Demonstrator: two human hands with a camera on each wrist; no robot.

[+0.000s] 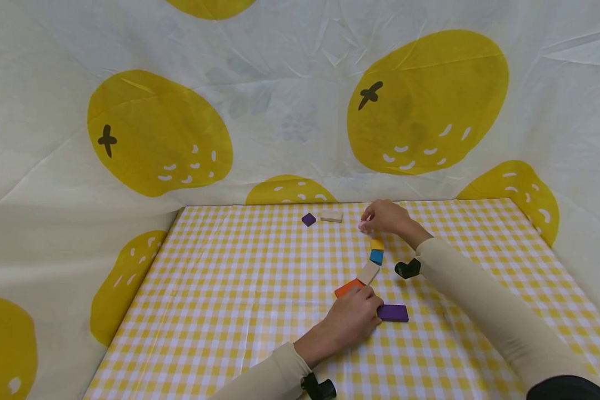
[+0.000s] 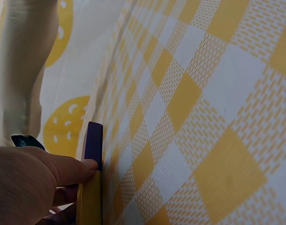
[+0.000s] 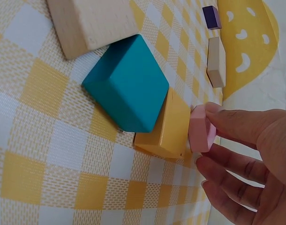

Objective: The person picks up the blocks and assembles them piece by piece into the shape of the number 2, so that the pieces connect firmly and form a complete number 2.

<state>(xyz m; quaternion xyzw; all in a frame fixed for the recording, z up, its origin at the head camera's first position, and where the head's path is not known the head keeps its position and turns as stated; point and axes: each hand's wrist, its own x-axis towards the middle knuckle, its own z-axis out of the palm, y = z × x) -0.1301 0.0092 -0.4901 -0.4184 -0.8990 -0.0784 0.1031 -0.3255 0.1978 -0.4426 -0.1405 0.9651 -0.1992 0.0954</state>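
In the head view my right hand (image 1: 386, 216) pinches a small pink block (image 1: 364, 225) between thumb and fingers. The right wrist view shows the pink block (image 3: 199, 129) right beside a yellow block (image 3: 166, 126), followed by a blue block (image 3: 129, 89) and a plain wooden block (image 3: 94, 23). My left hand (image 1: 352, 314) is lower down, at the near end of this curved row. Its thumb and fingers hold a yellow block (image 2: 90, 197) lying end to end with a purple block (image 2: 93, 145). An orange block (image 1: 349, 288) shows past the left knuckles, partly covered.
Behind the row, near the table's far edge, lie a purple block (image 1: 308, 219) and a plain wooden block (image 1: 331, 216). A yellow-and-white checked cloth (image 1: 220, 289) covers the table. A fruit-patterned sheet (image 1: 285, 128) hangs at the back and sides.
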